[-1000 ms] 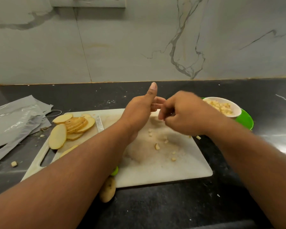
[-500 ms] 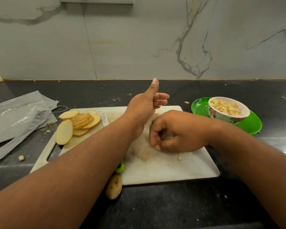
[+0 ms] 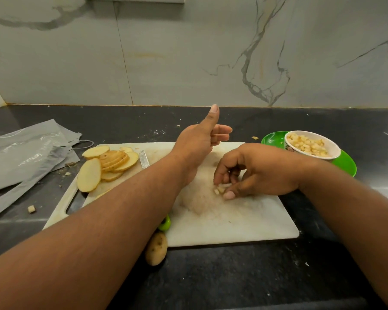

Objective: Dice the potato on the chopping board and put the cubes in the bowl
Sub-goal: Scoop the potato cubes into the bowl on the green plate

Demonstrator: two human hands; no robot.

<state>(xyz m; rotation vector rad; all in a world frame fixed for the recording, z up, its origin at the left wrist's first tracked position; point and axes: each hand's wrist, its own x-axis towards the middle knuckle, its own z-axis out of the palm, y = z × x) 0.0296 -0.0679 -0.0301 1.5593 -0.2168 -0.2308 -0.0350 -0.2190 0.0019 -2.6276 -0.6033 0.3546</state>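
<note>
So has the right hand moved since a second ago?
Yes. The right hand dropped from beside the left hand onto the chopping board, fingers pinching potato cubes.

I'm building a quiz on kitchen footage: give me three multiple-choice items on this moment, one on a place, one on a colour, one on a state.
1. Where do the pale potato slices lie?
A. white chopping board's left end
B. in the bowl
C. on the plate

2. What colour is the plate under the white bowl of cubes?
A. red
B. green
C. blue

3. What is the right hand doing?
A. lying flat
B. gripping a knife
C. pinching potato cubes

Answers: 1 A, slices are piled there. 2 B, a green rim shows. 3 C, fingertips close on cubes.
</note>
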